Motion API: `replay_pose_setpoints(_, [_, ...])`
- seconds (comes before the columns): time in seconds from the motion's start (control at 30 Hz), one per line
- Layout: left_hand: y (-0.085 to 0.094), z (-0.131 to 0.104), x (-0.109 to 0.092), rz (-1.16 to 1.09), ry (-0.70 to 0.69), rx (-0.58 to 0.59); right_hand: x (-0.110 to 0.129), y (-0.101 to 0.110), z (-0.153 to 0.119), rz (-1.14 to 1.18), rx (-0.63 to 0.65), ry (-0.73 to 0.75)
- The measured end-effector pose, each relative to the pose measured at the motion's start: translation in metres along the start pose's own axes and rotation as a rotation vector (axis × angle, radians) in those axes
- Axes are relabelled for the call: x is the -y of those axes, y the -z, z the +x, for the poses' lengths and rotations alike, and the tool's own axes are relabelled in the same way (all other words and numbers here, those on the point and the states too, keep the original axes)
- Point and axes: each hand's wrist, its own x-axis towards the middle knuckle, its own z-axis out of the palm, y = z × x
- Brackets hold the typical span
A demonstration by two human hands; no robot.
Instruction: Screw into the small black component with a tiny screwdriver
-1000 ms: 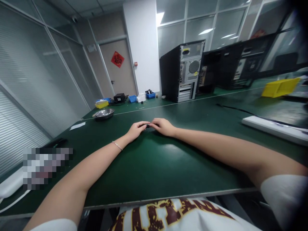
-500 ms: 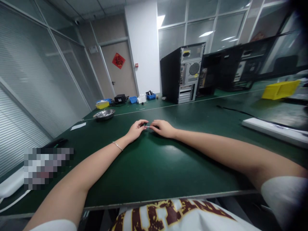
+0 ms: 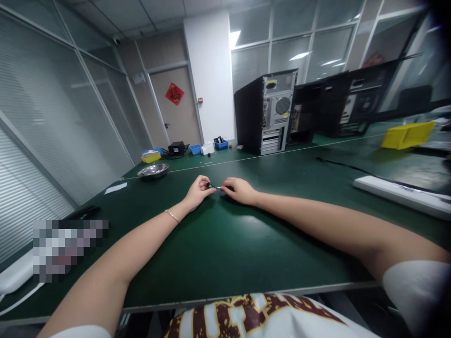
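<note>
Over the middle of the green table, my left hand (image 3: 200,191) pinches a small screwdriver (image 3: 210,185) with a dark green and black handle between thumb and fingers. A thin metal shaft runs from it to the right, reaching the fingertips of my right hand (image 3: 238,190). The fingers of that hand are bent together close to the tabletop. Whatever they grip is hidden behind them; only a dark patch shows beneath the fingers. A narrow gap, bridged by the shaft, separates the two hands.
A metal bowl (image 3: 152,172) and white paper (image 3: 115,188) lie left. Small blue bins (image 3: 221,145) and a black computer case (image 3: 278,112) stand behind. A white power strip (image 3: 401,195) and yellow bin (image 3: 408,134) are right. Another white strip (image 3: 17,274) lies front left.
My left fingers have shifted slightly on the screwdriver, so more of its handle shows. My right hand stays nearly in place. The whole view has tilted up a little.
</note>
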Motion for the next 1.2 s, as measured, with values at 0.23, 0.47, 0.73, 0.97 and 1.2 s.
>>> replay_pose_setpoints(0.23, [0.0041, -0.0006, 0.0004, 0.047, 0.014, 0.02, 0.0008, -0.0012, 0.0, 0.019, 0.01, 0.022])
replay_pose_setpoints(0.47, [0.0049, -0.0007, 0.005, 0.004, 0.07, 0.039, 0.0008, -0.0025, 0.0007, 0.003, 0.008, 0.006])
replay_pose_setpoints(0.73, [0.0037, -0.001, 0.0051, 0.023, 0.086, 0.093, -0.0035, -0.006, 0.0017, 0.032, -0.003, -0.011])
replay_pose_setpoints(0.97, [0.0054, 0.0002, 0.0061, 0.115, 0.061, 0.11, -0.004, -0.006, 0.0026, 0.023, 0.026, -0.003])
replay_pose_setpoints(1.2, [0.0066, -0.0007, 0.0057, 0.159, 0.045, 0.129, -0.0038, -0.006, 0.0024, 0.041, 0.058, -0.013])
